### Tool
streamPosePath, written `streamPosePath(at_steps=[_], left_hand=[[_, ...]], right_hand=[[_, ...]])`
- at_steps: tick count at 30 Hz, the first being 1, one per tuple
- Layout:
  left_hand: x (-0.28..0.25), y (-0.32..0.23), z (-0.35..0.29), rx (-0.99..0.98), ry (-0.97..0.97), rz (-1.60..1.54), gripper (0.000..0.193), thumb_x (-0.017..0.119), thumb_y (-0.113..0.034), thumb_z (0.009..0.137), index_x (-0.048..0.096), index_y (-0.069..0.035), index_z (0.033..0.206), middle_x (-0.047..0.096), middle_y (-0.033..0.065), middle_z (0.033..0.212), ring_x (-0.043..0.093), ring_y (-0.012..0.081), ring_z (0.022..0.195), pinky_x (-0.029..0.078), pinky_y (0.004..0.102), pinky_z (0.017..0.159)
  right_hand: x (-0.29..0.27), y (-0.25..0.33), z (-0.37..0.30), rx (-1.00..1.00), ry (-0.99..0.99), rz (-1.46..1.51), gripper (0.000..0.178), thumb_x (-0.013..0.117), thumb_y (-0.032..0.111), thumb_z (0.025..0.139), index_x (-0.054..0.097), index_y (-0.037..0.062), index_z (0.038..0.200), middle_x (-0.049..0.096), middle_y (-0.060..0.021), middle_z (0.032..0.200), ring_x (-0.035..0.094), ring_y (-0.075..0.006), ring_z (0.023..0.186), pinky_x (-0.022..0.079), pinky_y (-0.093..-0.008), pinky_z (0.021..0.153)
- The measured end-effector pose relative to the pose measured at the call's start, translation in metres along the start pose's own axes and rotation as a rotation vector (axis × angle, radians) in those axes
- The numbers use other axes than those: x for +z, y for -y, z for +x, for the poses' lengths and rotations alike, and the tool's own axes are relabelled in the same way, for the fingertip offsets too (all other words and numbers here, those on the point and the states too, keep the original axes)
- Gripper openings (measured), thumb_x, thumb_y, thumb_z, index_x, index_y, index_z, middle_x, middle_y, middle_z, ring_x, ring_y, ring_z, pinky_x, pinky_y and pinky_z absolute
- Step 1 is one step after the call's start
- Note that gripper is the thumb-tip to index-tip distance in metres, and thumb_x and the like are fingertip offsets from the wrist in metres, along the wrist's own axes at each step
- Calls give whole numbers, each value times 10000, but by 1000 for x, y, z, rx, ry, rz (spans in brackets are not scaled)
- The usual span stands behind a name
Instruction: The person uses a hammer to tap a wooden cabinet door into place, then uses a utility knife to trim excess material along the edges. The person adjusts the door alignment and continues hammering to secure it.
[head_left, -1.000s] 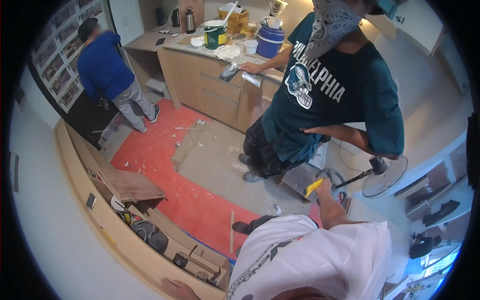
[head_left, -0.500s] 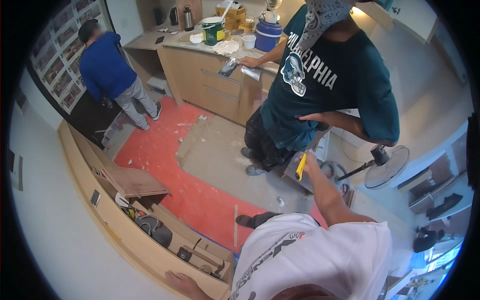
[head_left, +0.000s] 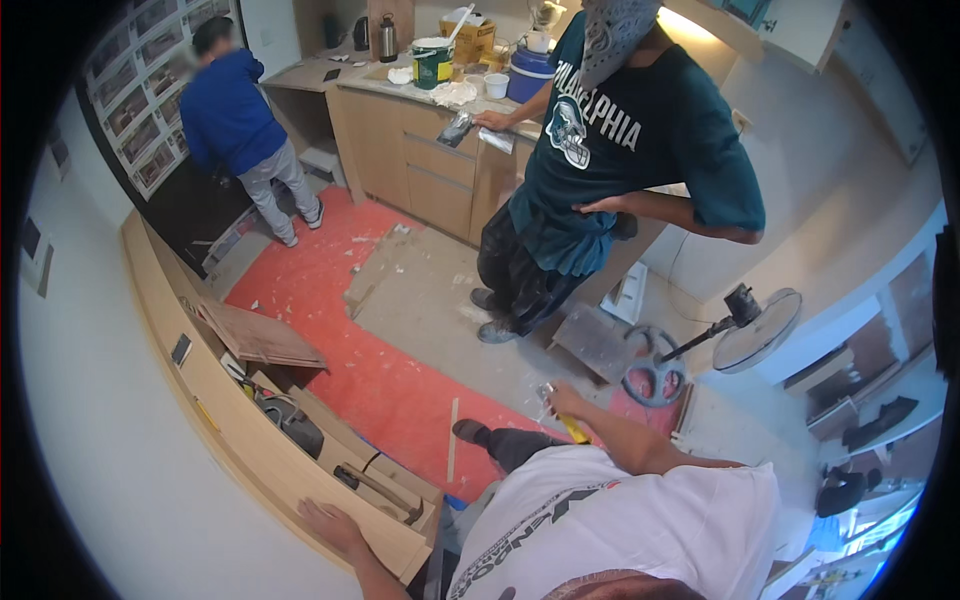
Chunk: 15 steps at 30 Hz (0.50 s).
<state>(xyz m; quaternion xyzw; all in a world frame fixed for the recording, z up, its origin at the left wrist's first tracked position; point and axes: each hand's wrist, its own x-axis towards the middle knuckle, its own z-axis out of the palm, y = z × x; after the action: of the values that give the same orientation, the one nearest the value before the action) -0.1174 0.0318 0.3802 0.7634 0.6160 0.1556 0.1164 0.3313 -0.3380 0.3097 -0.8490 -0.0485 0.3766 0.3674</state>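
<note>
My left hand (head_left: pixel 333 524) lies flat, fingers stretched out, on the long pale wooden panel (head_left: pixel 270 480) of a low cabinet. My right hand (head_left: pixel 568 402) is in front of my white shirt, closed around a yellow utility knife (head_left: pixel 575 428); its yellow body points back toward me, and I cannot make out the blade. In the cabinet near my left hand are a hammer (head_left: pixel 385 490) and a dark grey bag-like thing (head_left: pixel 292 425). A yellow pencil-like stick (head_left: pixel 207 415) and a small dark flat device (head_left: pixel 181 348) rest on the panel.
A co-worker in a dark green shirt (head_left: pixel 650 130) stands ahead at the counter (head_left: pixel 400 92), one hand by metal trowels (head_left: pixel 456 129). Another in blue (head_left: pixel 230 120) faces the far-left wall. Loose boards (head_left: pixel 262 335) lean at the cabinet. A fan (head_left: pixel 755 325) stands right.
My right hand has come back toward my body and left, the yellow knife turning from ahead of it to behind. My left hand still lies on the panel. The view has shifted slightly.
</note>
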Motion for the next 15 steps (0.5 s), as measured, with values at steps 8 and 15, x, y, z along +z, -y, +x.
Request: streamPosePath(at_steps=[8, 15], left_hand=[[10, -8, 4, 6, -1, -34, 439, 419, -133, 997, 468, 76, 1379, 381, 240, 1504, 342, 367, 1414, 309, 426, 1174], [8, -4, 2, -24, 0, -8, 440, 421, -129, 994, 467, 56, 1391, 384, 215, 1508, 336, 351, 1420, 301, 434, 1176]], right_hand=[[32, 13, -61, -560, 93, -384, 253, 603, 215, 921, 689, 10, 1042, 726, -157, 894, 703, -245, 681, 566, -355, 679], [95, 86, -58, -661, 313, -436, 248, 637, 244, 875, 735, 78, 1031, 714, -169, 1000, 678, -349, 908, 528, -415, 813]])
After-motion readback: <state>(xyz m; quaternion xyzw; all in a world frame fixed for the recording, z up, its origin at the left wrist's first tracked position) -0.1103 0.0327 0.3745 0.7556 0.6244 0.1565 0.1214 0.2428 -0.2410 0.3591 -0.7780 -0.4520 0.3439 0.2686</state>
